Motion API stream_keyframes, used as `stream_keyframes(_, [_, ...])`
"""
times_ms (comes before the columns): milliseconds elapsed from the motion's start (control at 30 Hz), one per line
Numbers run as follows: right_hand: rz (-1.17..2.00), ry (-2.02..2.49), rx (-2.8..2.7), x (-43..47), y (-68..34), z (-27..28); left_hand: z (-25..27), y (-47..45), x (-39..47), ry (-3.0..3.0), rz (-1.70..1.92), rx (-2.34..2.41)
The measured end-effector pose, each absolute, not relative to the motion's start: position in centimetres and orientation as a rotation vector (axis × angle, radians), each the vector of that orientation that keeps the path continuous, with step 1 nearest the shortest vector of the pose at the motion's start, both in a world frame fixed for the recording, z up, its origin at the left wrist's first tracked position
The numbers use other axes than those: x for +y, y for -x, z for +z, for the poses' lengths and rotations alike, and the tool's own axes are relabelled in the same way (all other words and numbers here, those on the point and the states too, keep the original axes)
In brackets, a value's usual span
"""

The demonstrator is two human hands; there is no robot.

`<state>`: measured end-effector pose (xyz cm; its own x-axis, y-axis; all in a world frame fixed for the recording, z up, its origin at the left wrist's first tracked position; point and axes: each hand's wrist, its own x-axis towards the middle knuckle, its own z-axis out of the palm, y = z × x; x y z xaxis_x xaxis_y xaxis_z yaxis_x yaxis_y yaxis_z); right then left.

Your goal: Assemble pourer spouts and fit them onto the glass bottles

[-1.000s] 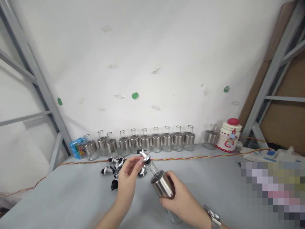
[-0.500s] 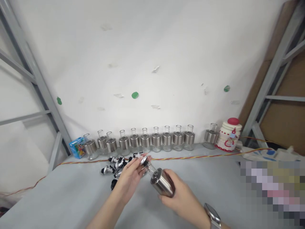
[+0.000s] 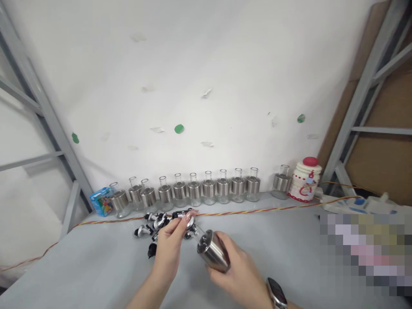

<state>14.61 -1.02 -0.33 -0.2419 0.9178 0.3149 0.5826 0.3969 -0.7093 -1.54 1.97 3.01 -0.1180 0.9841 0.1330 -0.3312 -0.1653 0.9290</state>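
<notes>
Wrapped around the steel-sleeved lower part of a glass bottle [image 3: 213, 251] is my right hand [image 3: 236, 266], with a watch on its wrist. The bottle tilts, its clear neck pointing up and left. My left hand [image 3: 172, 240] pinches a silver pourer stopper [image 3: 189, 222] at the mouth of that neck. The stopper's lower end is partly hidden, so how deep it sits in the neck cannot be told. Several more pourer stoppers [image 3: 160, 221], silver and black, lie in a loose pile on the table just beyond and left of my left hand.
Several steel-sleeved glass bottles [image 3: 194, 189] without stoppers stand in a row along the wall. A blue box [image 3: 101, 201] is at the left end, a white jar with a red lid [image 3: 304, 180] at the right. A twisted red-yellow cable [image 3: 244, 211] crosses the grey table [image 3: 96, 257].
My left hand's fingers have closed from a looser, spread hold into a pinch on the stopper. The bottle and both hands have shifted slightly left in view.
</notes>
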Motion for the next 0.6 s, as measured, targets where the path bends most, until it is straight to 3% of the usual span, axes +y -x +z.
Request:
stream_keyframes(367, [0.510,1.276,-1.880,-0.9,-14.2,-1.1,2.2,1.0,1.6,-0.940,1.567,0.824])
stream_keyframes(600, [1.206,1.044,-1.681,-0.3,-14.6,0.1,1.8,1.3,2.3,-0.857,1.496,0.827])
